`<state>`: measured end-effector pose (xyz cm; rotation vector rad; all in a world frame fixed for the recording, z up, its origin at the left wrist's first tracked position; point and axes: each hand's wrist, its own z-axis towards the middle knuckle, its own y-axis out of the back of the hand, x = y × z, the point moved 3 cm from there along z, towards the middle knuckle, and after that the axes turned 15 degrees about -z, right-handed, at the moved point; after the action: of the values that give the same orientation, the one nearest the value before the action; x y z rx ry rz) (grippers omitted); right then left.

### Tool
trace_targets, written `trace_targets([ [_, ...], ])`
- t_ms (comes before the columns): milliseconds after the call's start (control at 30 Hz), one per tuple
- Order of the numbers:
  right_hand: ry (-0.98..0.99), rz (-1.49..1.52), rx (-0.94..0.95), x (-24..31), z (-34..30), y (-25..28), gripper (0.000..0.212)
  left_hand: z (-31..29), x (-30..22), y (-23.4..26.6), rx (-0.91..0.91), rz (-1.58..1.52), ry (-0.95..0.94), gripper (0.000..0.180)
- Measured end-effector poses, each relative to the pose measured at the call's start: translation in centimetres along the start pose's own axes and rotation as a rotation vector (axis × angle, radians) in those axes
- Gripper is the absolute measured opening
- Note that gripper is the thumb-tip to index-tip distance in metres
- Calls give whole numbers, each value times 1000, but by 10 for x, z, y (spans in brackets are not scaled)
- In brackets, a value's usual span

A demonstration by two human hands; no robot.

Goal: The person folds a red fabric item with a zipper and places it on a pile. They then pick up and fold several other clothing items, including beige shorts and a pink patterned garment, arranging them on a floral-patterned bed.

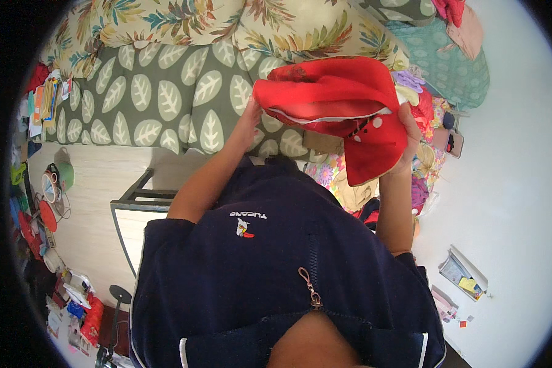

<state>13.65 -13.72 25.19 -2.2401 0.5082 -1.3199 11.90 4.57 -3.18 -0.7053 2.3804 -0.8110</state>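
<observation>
A red piece of cloth hangs between my two hands, bent into loose folds; its exact kind I cannot make out. A pale strip, perhaps a zip or piping, runs along its fold, and white dots and a dark pattern show on the lower part. My left hand grips its left edge, some fingers hidden behind the fabric. At the right end my right hand holds it, thumb in front and fingers mostly behind. The cloth is raised in front of my body, over the sofa's edge.
Ahead lies a sofa with a green leaf-patterned cover and floral cushions. Clothes pile up on a flowery cloth at right. A dark-framed table stands left; books and clutter line the far left. The white wall is at right.
</observation>
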Motion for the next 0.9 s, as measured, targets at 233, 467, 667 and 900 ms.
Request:
trace_targets([
  [233,188,-11,37,23,-16,-45,51,25,4,-2,9,-156,14,97],
  [467,292,-296,-322,70,-5,38,33,-24,-46,-23,169,-428,-97,37],
  [667,-7,-179,-365,51,7,134,29,-73,-186,-6,391,-23,-395,30],
  [900,-71,-150,-265,32,49,152,32,-113,-250,-73,458,298,-532,53],
])
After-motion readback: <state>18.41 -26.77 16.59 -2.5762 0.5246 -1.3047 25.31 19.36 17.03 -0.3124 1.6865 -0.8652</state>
